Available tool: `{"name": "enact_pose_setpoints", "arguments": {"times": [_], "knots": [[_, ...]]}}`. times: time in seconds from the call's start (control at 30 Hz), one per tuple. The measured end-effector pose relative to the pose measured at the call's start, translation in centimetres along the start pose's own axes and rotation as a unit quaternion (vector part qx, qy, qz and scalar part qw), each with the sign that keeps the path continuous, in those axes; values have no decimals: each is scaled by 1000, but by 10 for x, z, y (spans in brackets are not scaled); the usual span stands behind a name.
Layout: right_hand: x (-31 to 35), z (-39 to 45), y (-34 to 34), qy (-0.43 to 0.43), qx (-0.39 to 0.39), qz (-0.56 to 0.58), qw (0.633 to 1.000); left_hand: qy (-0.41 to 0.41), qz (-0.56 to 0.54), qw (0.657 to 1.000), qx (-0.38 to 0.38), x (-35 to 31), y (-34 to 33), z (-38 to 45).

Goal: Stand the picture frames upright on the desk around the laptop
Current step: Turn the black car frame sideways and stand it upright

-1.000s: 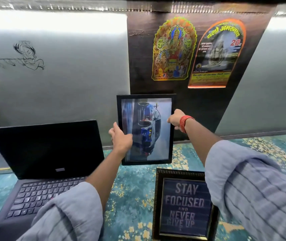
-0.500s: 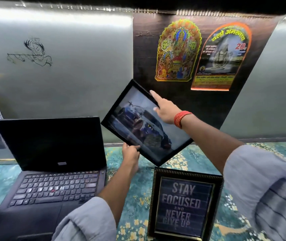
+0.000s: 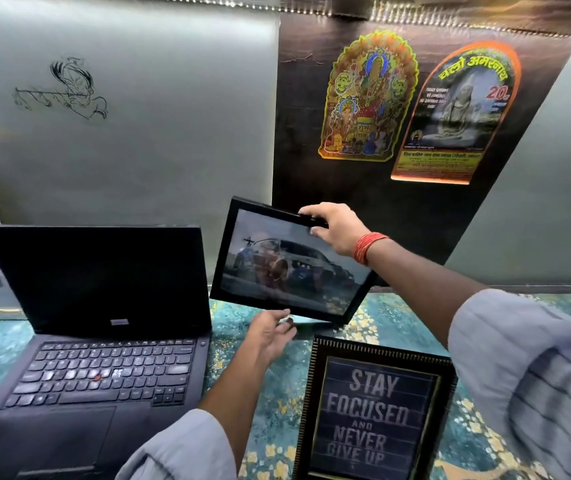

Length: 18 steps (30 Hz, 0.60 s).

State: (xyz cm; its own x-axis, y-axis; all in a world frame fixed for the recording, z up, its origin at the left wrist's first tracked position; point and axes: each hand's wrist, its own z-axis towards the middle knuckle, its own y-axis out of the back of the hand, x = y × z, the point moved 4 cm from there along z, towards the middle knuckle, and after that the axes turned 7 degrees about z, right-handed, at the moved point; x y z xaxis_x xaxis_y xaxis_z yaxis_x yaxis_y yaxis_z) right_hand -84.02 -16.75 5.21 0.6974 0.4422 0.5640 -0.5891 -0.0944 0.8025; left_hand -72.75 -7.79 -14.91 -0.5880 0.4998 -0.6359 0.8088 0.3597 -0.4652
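Right hand [image 3: 337, 233] grips car frame [image 3: 287, 268] top edge, seemingly above desk [image 3: 7, 344].

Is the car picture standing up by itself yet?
No. The car picture frame is tilted, and the right hand grips its top edge.

Desk cover [image 3: 7, 344] was teal with yellow floral blotches. Laptop [image 3: 100, 327] was all black with one little red dot in the keyboard. The car picture frame [image 3: 287, 268] had a plain black border, greyish photo with blue on the car. The quote frame [image 3: 374, 414] was black with gold ribbed trim, pale letters on dark navy. Red thread band [image 3: 367, 247] on the wrist, and the sleeves [image 3: 533, 386] were grey-blue with faint darker stripes.
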Motion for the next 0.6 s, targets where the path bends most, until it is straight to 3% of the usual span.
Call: {"name": "enact_pose_setpoints", "arguments": {"times": [0.23,0.6], "knots": [[-12,23,-25,-7,71,-29,997,49,33,998,22,14,16,8],[-35,44,-30,-11,63,-49,997,24,173,984,23,5,4,-4]]}}
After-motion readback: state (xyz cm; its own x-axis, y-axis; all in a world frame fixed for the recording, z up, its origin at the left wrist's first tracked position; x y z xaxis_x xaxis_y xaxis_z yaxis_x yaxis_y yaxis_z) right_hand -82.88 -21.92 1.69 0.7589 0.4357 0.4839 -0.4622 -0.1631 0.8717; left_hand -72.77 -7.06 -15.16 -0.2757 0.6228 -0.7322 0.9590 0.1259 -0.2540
